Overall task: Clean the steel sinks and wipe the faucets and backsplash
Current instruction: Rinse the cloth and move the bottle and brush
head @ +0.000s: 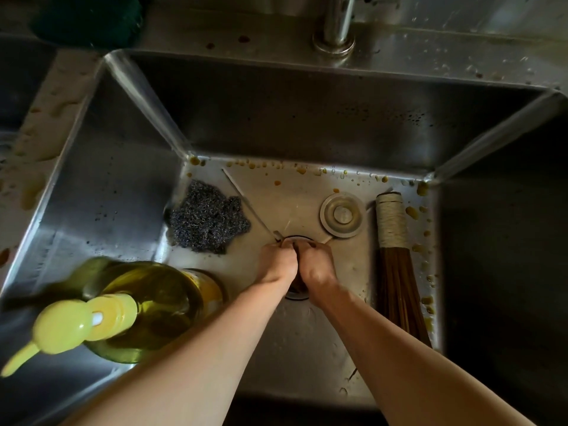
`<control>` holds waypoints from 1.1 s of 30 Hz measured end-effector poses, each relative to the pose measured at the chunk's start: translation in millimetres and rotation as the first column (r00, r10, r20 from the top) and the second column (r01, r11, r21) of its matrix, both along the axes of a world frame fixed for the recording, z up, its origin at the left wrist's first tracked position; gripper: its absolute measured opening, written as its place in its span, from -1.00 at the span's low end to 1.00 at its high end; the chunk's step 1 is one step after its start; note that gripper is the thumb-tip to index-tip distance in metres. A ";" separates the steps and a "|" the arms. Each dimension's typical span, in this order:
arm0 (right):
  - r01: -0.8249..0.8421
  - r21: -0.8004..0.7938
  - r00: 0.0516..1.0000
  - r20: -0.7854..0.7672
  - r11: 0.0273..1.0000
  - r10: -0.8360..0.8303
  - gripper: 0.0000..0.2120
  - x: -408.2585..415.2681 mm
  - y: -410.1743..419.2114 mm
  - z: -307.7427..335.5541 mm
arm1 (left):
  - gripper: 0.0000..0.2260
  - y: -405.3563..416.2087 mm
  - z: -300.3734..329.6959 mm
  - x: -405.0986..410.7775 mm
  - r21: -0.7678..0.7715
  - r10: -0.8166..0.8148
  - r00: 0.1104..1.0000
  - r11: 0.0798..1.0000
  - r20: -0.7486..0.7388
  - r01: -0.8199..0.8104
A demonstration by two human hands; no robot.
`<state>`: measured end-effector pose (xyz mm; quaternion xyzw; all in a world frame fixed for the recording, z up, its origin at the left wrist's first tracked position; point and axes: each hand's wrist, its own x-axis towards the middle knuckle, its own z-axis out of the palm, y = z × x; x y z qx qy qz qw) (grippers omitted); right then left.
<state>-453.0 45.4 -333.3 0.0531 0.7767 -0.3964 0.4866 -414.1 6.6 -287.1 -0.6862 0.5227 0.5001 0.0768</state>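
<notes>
steel sink (101, 167): floor's far edge and right edge carry brown spots; cleaning judged barely begun. left hand (276, 261) and right hand (316, 261): both curled at the central drain (298, 295), grasp unclear. steel wool (209, 222), brush (395, 259), soap bottle (147, 309) unused. faucet (336, 23), backsplash unwiped.

Both bare forearms reach down, left hand (276, 262) and right hand (316, 262) side by side, fingers curled.

Light: dim, warm | glare: sink (147, 96) corner seams | shadow: right wall | blur: soap bottle (123, 312) | distortion: wide-angle, edges bowed
</notes>
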 end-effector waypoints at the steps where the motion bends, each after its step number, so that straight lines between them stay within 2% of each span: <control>1: -0.001 0.004 1.000 0.000 1.000 0.001 -0.69 0.1 0.7 2.4 | -0.70 -0.1 -1.8 -0.1 -0.007 0.000 1.000 1.000 -0.004 0.000; 6: -0.051 -0.051 0.998 -0.025 0.997 0.050 -0.80 -1.8 3.7 12.5 | -0.70 0.5 -6.6 0.1 -0.018 0.007 1.000 1.000 -0.013 -0.007; 9: -0.039 0.012 0.998 -0.051 0.999 0.040 -0.81 -1.7 1.2 10.8 | -0.69 0.5 -7.6 0.6 -0.008 0.031 0.999 0.999 -0.019 -0.031; 12: -0.060 -0.004 0.998 -0.015 0.998 0.060 -0.80 -4.2 3.1 15.7 | -0.70 0.1 -4.1 -0.9 0.012 0.019 1.000 1.000 -0.014 -0.019; 16: -0.052 -0.128 0.998 0.014 0.990 0.054 -0.77 -9.9 17.3 37.5 | -0.67 -0.5 6.0 0.7 0.155 0.064 0.997 0.986 -0.031 -0.058; 20: -0.229 -0.279 0.971 -0.129 0.932 0.200 -0.75 -15.3 29.3 72.1 | -0.69 -7.1 29.6 6.6 0.387 0.219 0.972 0.906 -0.080 -0.173; 23: -0.363 -0.390 0.922 -0.282 0.846 0.265 -0.56 -14.4 39.4 94.3 | -0.67 -15.8 49.1 10.0 0.488 0.265 0.961 0.851 -0.077 -0.195; 25: -0.542 -0.337 0.805 -0.471 0.770 0.360 -0.47 -10.5 46.0 103.7 | -0.76 -19.1 56.1 10.9 0.519 0.287 0.957 0.826 -0.050 -0.221; 27: -0.613 -0.251 0.706 -0.600 0.749 0.376 -0.44 -7.1 49.3 104.4 | -0.74 -17.9 66.7 10.6 0.522 0.276 0.958 0.830 -0.076 -0.197; 29: -0.520 -0.219 0.715 -0.640 0.826 0.281 -0.54 -5.0 46.2 105.5 | -0.64 -12.1 71.4 10.7 0.520 0.276 0.951 0.837 -0.138 -0.168; 31: -0.429 -0.164 0.740 -0.628 0.888 0.241 -0.68 -4.3 39.8 107.8 | -0.63 -2.2 77.5 8.1 0.508 0.302 0.935 0.844 -0.188 -0.170; 33: -0.370 -0.090 0.791 -0.553 0.925 0.263 -0.74 -4.2 33.1 110.9 | -0.65 4.6 77.2 6.2 0.375 0.270 0.943 0.909 -0.193 -0.183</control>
